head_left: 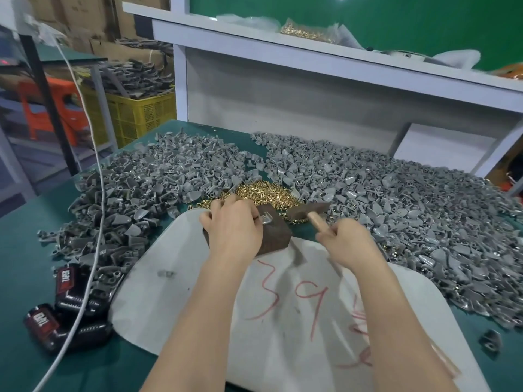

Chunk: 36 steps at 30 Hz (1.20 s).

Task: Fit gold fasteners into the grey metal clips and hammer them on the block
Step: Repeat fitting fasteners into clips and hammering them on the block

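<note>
A dark brown block (pixel 276 233) sits on a white sheet (pixel 283 321) in front of me. On its top lies a grey metal clip (pixel 266 218), which my left hand (pixel 232 224) holds with its fingertips. My right hand (pixel 346 241) grips the wooden handle of a hammer (pixel 308 209), whose dark head hangs just right of the block and above the gold pile. A heap of gold fasteners (pixel 263 192) lies right behind the block. Large piles of grey clips spread to the left (pixel 135 193) and right (pixel 410 199).
Two red-and-black battery packs (pixel 66 304) and a white cable (pixel 93 222) lie at the table's left. A white shelf (pixel 339 66) with a bag of gold fasteners (pixel 308 32) rises behind. A yellow crate (pixel 141 114) stands beyond the table's left edge.
</note>
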Each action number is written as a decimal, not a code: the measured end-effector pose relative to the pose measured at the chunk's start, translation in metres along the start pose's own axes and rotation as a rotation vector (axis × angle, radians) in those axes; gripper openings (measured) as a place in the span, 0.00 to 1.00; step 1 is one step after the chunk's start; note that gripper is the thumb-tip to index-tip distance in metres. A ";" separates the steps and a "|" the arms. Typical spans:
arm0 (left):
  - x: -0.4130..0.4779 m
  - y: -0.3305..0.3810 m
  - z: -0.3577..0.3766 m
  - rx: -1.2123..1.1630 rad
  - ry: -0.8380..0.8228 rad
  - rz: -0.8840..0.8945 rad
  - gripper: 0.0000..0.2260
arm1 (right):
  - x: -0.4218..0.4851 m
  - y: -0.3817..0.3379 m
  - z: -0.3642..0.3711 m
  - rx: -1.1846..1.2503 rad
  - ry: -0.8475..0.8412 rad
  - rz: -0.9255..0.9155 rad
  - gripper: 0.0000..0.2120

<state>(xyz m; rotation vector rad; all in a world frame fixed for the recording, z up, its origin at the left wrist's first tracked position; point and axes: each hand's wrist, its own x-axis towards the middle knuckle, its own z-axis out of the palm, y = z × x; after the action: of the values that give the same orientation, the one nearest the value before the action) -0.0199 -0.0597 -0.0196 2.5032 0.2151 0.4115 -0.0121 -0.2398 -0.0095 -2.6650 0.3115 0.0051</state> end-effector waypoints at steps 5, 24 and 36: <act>0.000 0.000 0.001 0.006 0.013 -0.004 0.04 | -0.014 -0.012 -0.016 0.264 0.093 -0.259 0.07; 0.002 0.001 -0.002 0.006 0.015 0.017 0.07 | -0.038 -0.040 -0.013 0.021 0.183 -0.529 0.16; 0.001 0.001 -0.002 0.029 0.008 0.018 0.07 | -0.039 -0.039 -0.012 -0.038 0.126 -0.471 0.17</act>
<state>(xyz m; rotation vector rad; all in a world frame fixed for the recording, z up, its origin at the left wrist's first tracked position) -0.0200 -0.0592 -0.0170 2.5340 0.2035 0.4286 -0.0420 -0.2031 0.0203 -2.7155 -0.2856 -0.3062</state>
